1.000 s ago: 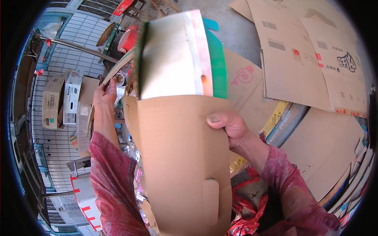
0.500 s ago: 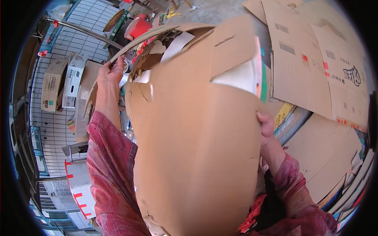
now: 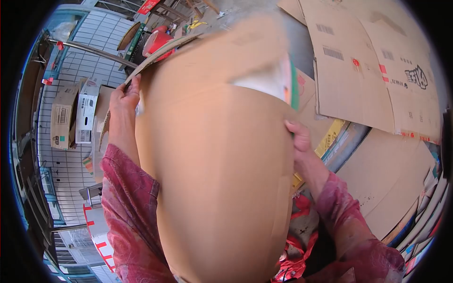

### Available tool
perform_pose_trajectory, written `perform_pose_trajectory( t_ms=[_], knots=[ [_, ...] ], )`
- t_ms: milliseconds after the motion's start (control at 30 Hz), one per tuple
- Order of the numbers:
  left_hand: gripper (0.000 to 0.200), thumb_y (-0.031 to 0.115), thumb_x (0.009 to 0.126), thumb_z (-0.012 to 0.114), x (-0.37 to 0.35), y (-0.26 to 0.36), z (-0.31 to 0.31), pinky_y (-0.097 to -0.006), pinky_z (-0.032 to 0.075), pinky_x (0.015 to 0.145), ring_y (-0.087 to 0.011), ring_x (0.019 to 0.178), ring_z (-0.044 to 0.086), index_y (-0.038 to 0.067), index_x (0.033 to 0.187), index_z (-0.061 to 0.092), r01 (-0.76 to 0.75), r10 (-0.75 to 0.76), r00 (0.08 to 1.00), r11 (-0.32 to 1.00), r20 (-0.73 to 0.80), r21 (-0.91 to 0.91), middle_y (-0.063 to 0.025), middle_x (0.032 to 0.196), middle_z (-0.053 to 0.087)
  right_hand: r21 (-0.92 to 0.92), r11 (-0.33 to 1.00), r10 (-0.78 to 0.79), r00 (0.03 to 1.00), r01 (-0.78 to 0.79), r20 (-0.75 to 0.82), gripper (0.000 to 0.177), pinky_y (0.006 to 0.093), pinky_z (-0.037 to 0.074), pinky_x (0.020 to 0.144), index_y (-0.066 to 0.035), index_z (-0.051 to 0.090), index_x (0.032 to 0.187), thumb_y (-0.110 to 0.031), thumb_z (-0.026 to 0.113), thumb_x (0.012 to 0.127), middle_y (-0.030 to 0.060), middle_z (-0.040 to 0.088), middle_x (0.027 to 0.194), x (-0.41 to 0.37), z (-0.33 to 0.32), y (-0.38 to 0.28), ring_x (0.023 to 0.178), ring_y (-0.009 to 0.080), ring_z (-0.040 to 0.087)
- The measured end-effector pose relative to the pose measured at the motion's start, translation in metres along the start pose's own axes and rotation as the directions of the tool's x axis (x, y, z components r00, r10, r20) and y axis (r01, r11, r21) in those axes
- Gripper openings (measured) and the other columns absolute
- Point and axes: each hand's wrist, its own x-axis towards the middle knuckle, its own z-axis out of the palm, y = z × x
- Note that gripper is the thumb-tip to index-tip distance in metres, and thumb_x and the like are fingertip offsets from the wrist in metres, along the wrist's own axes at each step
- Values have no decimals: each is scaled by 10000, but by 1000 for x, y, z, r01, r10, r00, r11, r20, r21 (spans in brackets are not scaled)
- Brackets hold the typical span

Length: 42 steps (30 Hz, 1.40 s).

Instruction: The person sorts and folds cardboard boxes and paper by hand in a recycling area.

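A large brown cardboard sheet (image 3: 212, 155) fills the middle of the head view, its upper part blurred. A white and green printed flap (image 3: 264, 85) shows near its upper right. My right hand (image 3: 301, 141) is closed on the sheet's right edge, thumb on the near face and the other fingers hidden behind. My left hand (image 3: 125, 99) pinches the edge of another curved cardboard piece (image 3: 160, 53) at the upper left. That piece lies behind the large sheet, which covers most of it.
Flattened cardboard boxes (image 3: 349, 66) with printing lie at the right. More cardboard is stacked along the lower right edge. Cartons (image 3: 87, 111) stand by the white tiled wall (image 3: 101, 28) at the left. A metal rail (image 3: 92, 52) and a red object (image 3: 155, 40) are at the upper left.
The large sheet and my right hand have shifted left. The sheet has closed toward the curved piece, covering the scraps that showed between them. Both hands keep their hold.
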Motion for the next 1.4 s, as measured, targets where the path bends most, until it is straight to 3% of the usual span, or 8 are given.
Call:
perform_pose_trajectory(
  t_ms=[67,600,700,833,900,967,1200,1400],
  knots=[
    [304,34,885,275,-22,-17,4,-398,484,834,-450,999,470,-177,1101,311,-142,137,990,970,37,199,-324,1093,438,-60,992,-121,955,109,-270,382,439,437,851,19,450,1128,-149,503,788,174,543,1050,-18,-46,-5,960,286,549],
    [299,2,868,326,37,-6,-118,-390,460,868,-382,1082,438,-153,1121,362,121,-116,992,981,38,-154,-281,1142,438,-77,997,-9,949,-16,-316,407,399,381,924,-57,379,1215,-244,478,868,90,461,1184,-50,-69,67,1078,215,469],
    [304,1,865,311,52,-1,-136,-389,468,856,-378,1063,458,-157,1119,362,207,-194,977,960,88,-188,-282,1133,445,-516,713,292,870,-475,-397,437,331,451,827,-15,487,1119,-321,562,816,118,530,1076,-76,-60,32,963,189,542],
    [306,12,874,298,44,-6,-139,-375,487,823,-371,1048,470,-157,1123,357,233,-218,972,942,87,-241,-287,1117,454,-837,504,-316,856,-214,-410,332,235,487,620,28,540,1015,-254,509,843,90,614,861,-134,-60,-48,712,143,599],
    [307,15,879,293,38,-12,-140,-371,489,821,-368,1046,472,-156,1125,355,208,-196,977,955,79,-211,-286,1115,455,-765,644,-661,494,-14,-565,272,183,436,479,-45,563,876,-309,557,814,46,611,785,-146,-81,-96,611,84,573],
    [306,21,887,292,34,-15,-140,-356,490,822,-359,1041,478,-154,1130,353,221,-214,975,941,57,-255,-281,1108,460,-683,719,-685,294,128,-666,205,178,422,439,-67,545,804,-264,602,792,26,589,696,-143,-86,-132,577,85,564],
    [297,21,890,308,31,-21,-144,-344,491,821,-345,1029,489,-151,1126,363,201,-193,980,940,55,-274,-273,1095,468,-626,670,-742,386,399,-548,137,196,395,397,-53,518,777,-93,645,745,24,525,603,-133,-119,-193,494,111,516],
    [292,12,881,313,34,-18,-152,-356,490,821,-350,1017,498,-140,1122,380,228,-211,973,942,94,-245,-266,1087,480,-657,506,-807,39,559,-589,108,186,420,417,-52,515,764,-96,613,774,41,519,605,-185,-120,-245,512,114,529]
  ],
)
